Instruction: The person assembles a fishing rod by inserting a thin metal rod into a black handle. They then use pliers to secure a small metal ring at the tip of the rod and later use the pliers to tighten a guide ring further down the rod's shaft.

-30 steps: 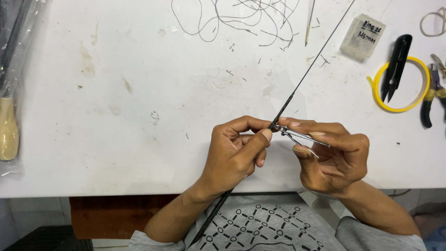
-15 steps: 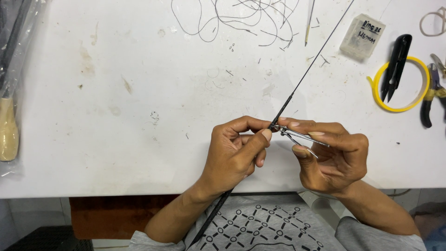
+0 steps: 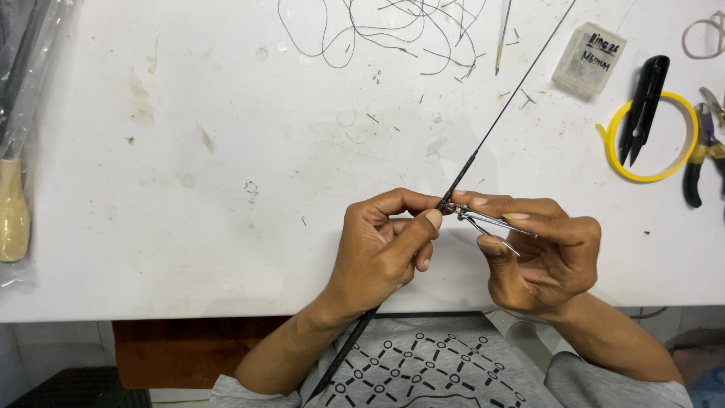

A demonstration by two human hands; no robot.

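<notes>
Over the near edge of a stained white worktop point(image 3: 189, 151), the left hand point(image 3: 381, 253) closes its thumb and fingers point(image 3: 432, 219) around a long, thin black rod point(image 3: 483, 143), pinching it where the right hand meets it. The rod runs slantwise from under the left wrist, near the grey patterned shirt point(image 3: 430, 370), up across the worktop to the far edge. The right hand point(image 3: 540, 257) grips a small silver wire guide with thin metal legs point(image 3: 487, 221) between thumb and forefinger, its ring end pressed against the rod just beside the left thumb tip. Farther back lie loose tangled dark threads point(image 3: 385, 34) and a small clear plastic box point(image 3: 589, 59). To the right, black snips point(image 3: 642, 106) rest across a yellow tape ring point(image 3: 648, 136), with pliers point(image 3: 702, 151) just beside it. A pale wooden handle point(image 3: 13, 211) lies at the left edge.
</notes>
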